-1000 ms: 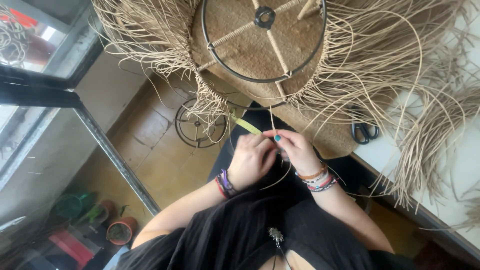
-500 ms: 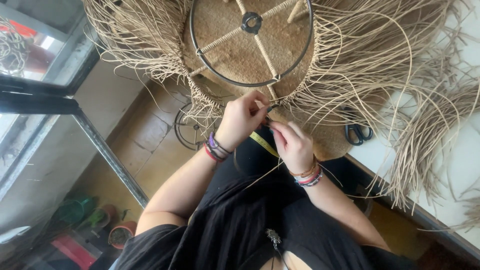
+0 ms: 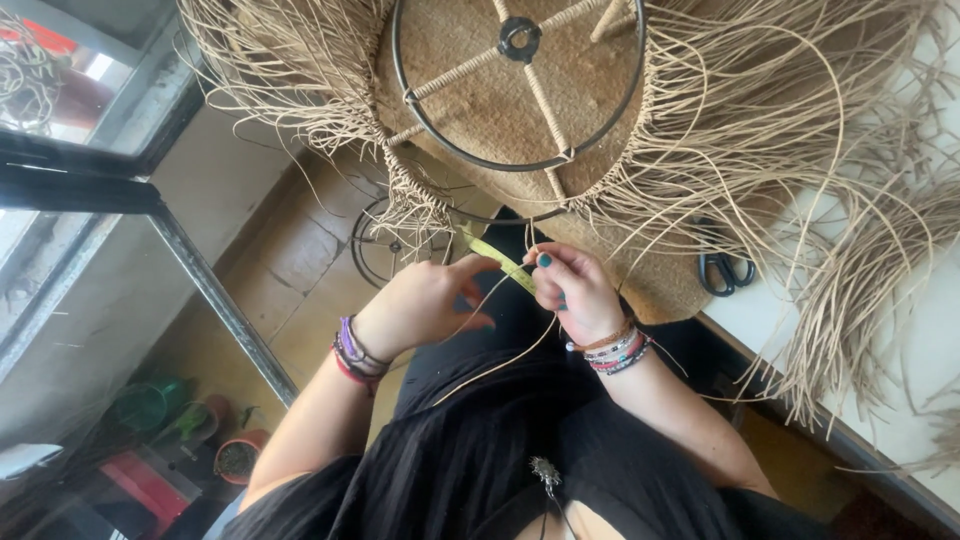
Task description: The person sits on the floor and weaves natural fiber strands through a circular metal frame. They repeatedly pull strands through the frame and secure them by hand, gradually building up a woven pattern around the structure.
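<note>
- I see my left hand (image 3: pixel 420 300) half curled, its fingers (image 3: pixel 478 266) pinching the near end of a flat yellow-green strip (image 3: pixel 497 258).
- My right hand (image 3: pixel 570 290) is clenched on the strip's other end, and on a thin straw strand (image 3: pixel 500 365) that loops down below both hands.
- Just above the fingers hangs a straw fringe (image 3: pixel 415 200) tied to a dark metal ring (image 3: pixel 520 85) with wrapped spokes.
- Behind the ring lies a woven mat (image 3: pixel 470 60).
- To the right of my right fingers, black scissors (image 3: pixel 725 270) rest on the white desk (image 3: pixel 900 330), half under loose straw.
- Bead bracelets (image 3: pixel 352 350) circle both wrists.
</note>
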